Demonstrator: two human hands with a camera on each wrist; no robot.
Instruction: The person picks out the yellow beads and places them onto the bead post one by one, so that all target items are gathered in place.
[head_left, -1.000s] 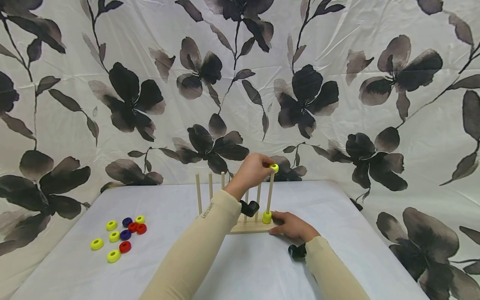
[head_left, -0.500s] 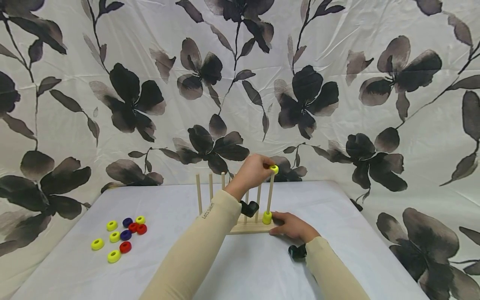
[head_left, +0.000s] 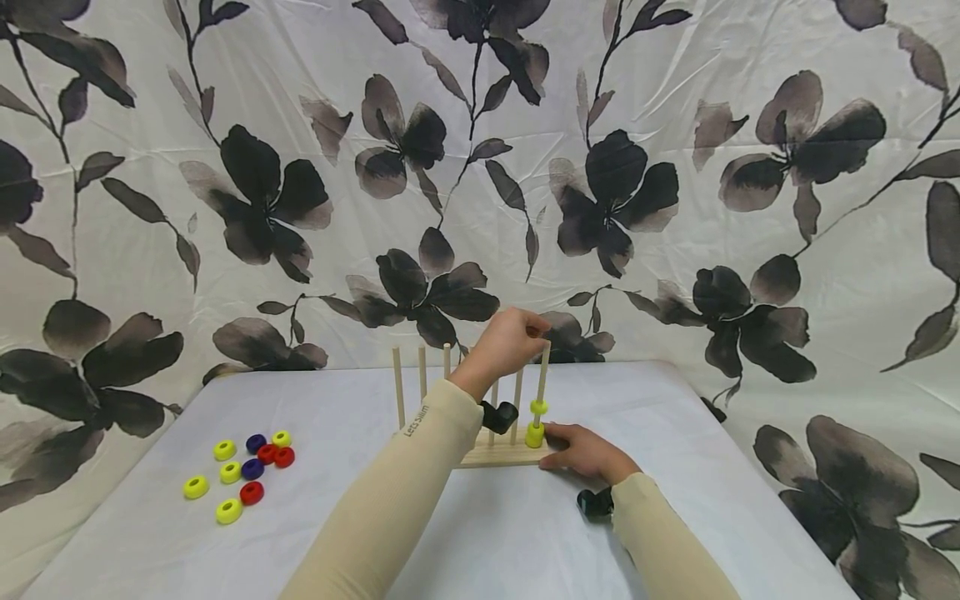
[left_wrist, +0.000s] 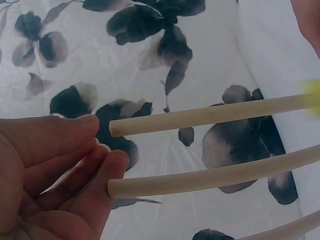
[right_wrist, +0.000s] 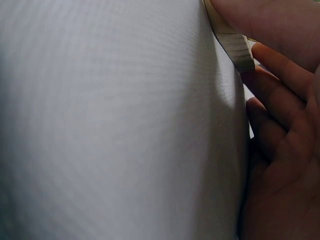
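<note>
A wooden peg stand (head_left: 502, 454) with several upright pegs stands on the table. At the top of its rightmost peg (head_left: 543, 371) is my left hand (head_left: 506, 343), thumb and fingertips parted with nothing between them. A yellow ring (head_left: 538, 407) is partway down that peg, above more yellow rings (head_left: 534, 435) stacked at the bottom. In the left wrist view the ring is a yellow blur (left_wrist: 314, 100) at the right edge. Low at the stand's right end, my right hand (head_left: 588, 452) holds the base (right_wrist: 237, 50) between thumb and fingers.
Loose yellow, red and blue rings lie on the left of the table, among them a yellow ring (head_left: 228, 511), a red ring (head_left: 252, 492) and a blue ring (head_left: 252, 469). A floral cloth (head_left: 465, 217) hangs behind the white table (head_left: 480, 542).
The yellow ring that my left fingers held at the peg's top is let go and has dropped partway down the peg. Both hands stay in place.
</note>
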